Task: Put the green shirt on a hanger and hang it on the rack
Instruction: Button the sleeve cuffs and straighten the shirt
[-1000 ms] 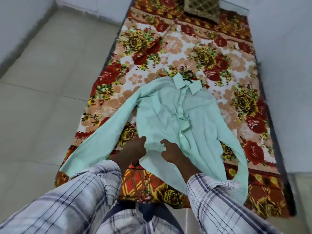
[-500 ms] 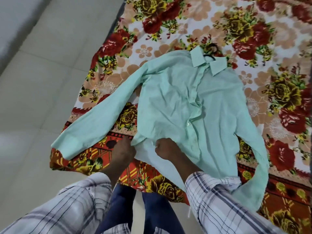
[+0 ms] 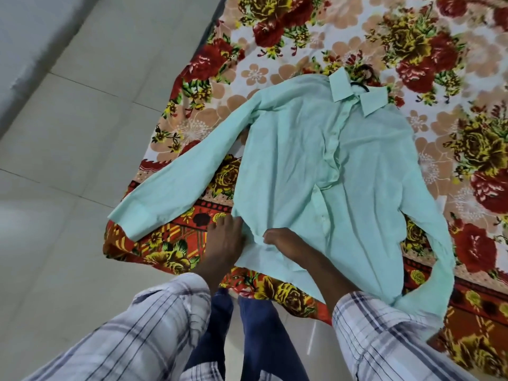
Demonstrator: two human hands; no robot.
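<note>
One creased green shirt (image 3: pixel 330 171), apparently buttoned.

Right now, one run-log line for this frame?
stage: buttoning | light green long-sleeved shirt: flat on floral bedsheet | black hanger hook: at collar | left hand, right hand: at hem

Hanger (image 3: pixel 362 84) mostly hidden under green shirt (image 3: pixel 343 171) collar, only dark hook shows; floral bedspread (image 3: pixel 288 59) cut off top, right.

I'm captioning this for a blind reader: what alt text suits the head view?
A green shirt lies face up on a floral bedsheet, a dark hanger hook showing at its collar. The left hand and right hand hold its hem.
</note>
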